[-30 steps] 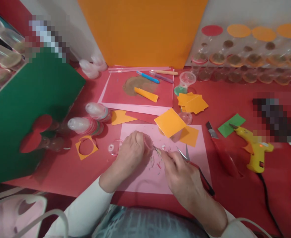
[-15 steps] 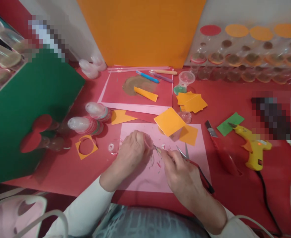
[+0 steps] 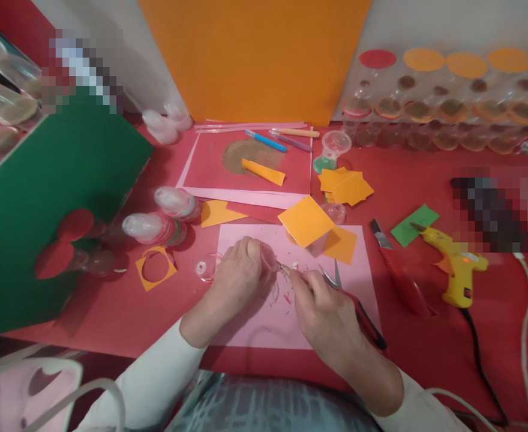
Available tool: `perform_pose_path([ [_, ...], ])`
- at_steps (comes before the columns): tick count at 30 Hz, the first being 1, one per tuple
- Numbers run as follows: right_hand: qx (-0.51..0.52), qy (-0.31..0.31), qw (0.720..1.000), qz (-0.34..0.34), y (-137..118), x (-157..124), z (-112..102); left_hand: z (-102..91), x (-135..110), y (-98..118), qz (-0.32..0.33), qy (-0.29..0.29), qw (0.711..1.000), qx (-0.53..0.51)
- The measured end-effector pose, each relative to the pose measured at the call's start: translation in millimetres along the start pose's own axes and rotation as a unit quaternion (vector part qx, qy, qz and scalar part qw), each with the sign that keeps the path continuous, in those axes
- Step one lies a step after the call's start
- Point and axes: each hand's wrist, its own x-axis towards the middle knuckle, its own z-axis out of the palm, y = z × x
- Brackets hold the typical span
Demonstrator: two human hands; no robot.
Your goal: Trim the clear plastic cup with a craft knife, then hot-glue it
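Observation:
My left hand (image 3: 240, 270) is closed around a small clear plastic cup (image 3: 268, 257), its round mouth facing right. In my right hand (image 3: 324, 306) is a slim tool (image 3: 284, 269) with a pale handle and a dark thin tip. That tip meets the cup's edge; whether it goes inside I cannot tell. Beneath both hands lies a pink paper sheet (image 3: 255, 330) with small red and grey scraps (image 3: 286, 297). Scissors (image 3: 331, 275) lie partly under my right hand. Left of my left hand is another clear plastic piece (image 3: 204, 267).
Right of the sheet are a red-handled cutter knife (image 3: 401, 273) and a yellow glue gun (image 3: 459, 270) with its cord. Orange paper squares (image 3: 306, 221) sit behind the hands. Stacked clear cups (image 3: 151, 228) stand left, near a green board (image 3: 66, 192).
The view has shifted slightly. Both hands stay almost in place, the cup and slim tool still held together at the cup's edge.

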Motion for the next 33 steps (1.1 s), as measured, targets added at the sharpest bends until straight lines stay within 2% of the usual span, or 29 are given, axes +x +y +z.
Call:
perform_pose_path([
  [9,-0.031,0.013,0.999,-0.019,-0.8,-0.7,6.1,1.9,0.1,-2.0,0.0,0.003,1.0,0.002],
  [19,0.004,0.04,0.999,-0.025,4.2,-0.6,2.6,3.5,-2.1,-2.2,0.001,0.017,1.0,-0.009],
  [27,-0.012,0.048,0.998,-0.026,2.3,1.5,5.1,0.5,0.6,-1.4,0.001,-0.004,1.0,0.003],
  [33,-0.018,0.046,0.998,-0.033,3.6,1.8,8.3,0.2,1.9,-0.6,0.006,0.004,1.0,0.026],
])
